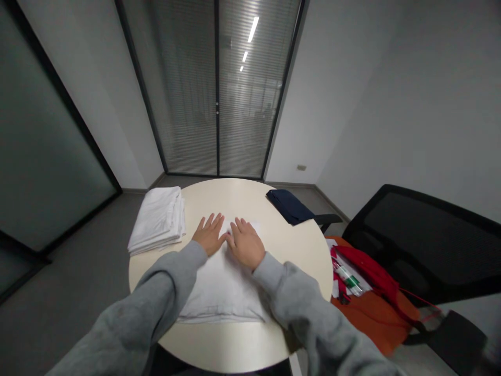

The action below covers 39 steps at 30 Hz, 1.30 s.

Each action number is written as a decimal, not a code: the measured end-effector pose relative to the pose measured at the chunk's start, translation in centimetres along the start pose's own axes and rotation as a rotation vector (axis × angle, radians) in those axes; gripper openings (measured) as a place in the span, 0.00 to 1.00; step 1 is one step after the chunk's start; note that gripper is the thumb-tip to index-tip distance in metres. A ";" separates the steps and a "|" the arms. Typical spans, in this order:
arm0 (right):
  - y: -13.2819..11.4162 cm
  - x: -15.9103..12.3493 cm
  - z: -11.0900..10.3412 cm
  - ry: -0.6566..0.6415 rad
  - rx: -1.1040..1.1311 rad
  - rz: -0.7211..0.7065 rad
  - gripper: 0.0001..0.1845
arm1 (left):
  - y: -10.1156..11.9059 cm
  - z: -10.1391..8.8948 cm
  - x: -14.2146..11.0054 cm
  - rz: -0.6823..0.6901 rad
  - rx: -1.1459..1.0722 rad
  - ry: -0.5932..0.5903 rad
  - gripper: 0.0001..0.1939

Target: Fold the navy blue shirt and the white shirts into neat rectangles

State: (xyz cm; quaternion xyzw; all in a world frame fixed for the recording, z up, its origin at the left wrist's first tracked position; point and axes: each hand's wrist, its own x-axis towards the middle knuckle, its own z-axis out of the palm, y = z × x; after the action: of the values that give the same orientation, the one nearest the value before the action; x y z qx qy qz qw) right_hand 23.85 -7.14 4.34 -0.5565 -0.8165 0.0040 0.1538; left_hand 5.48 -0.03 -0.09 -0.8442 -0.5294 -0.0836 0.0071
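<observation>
At the near middle of the table, a white cloth point(225, 300) was laid out flat, its layered near edge set a little in from the table's rim. Its far part was covered by the left hand point(210, 235) and the right hand point(246, 245), both placed palm down with fingers extended and pointed to the far side, the thumbs held close together; neither hand was curled into a grip. The cloth's side edges were partly hidden by grey sleeves point(156, 292). The whole was supported by a round, cream-coloured table point(230, 193), beyond whose left side a grey floor point(90, 261) was seen. The room was closed at the far side by a glass partition point(188, 104) lined with blinds, in which bright strips of light were shown, and at the right by a pale wall point(391, 104). To the right, a black mesh-backed chair point(422, 235) was drawn up beside the table, its orange seat point(364, 316) piled with a red item point(364, 266) and a clear bottle point(348, 277). Farther along, a stack of folded white cloths point(160, 216) was set at the left edge, and a folded navy cloth point(289, 206) was placed at the far right edge, both well clear of the hands.
</observation>
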 end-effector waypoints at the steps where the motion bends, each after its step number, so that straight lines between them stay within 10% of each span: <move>1: 0.2 1.6 0.9 0.025 0.006 0.026 0.32 | 0.0 0.9 0.5 -0.031 0.002 -0.029 0.35; 7: 3.1 3.8 6.8 -0.077 0.001 0.080 0.40 | -2.3 3.3 -0.5 -0.206 -0.033 -0.091 0.38; 15: 4.9 3.2 7.4 -0.087 -0.039 0.234 0.44 | -2.1 1.5 -1.2 -0.214 0.002 -0.022 0.39; 21: 7.6 5.9 4.4 -0.219 -0.051 0.084 0.34 | 5.2 0.8 -9.9 0.451 -0.082 0.023 0.35; 25: 8.2 9.4 2.5 -0.391 -0.055 -0.061 0.33 | 8.6 1.6 -14.4 0.534 -0.171 0.051 0.35; 32: 6.1 12.3 -0.7 -0.548 -0.153 -0.163 0.26 | 8.6 1.5 -13.8 0.618 -0.292 0.021 0.28; 39: 2.6 5.4 -7.0 -0.335 -0.240 -0.235 0.15 | 7.3 0.8 -11.5 0.611 -0.323 -0.050 0.32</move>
State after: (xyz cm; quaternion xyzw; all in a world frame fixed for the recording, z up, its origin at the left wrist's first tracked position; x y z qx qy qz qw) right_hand 26.17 -2.42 11.93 -0.4636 -0.8844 -0.0184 -0.0517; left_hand 7.18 -13.40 -2.05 -0.9557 -0.2323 -0.1396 -0.1147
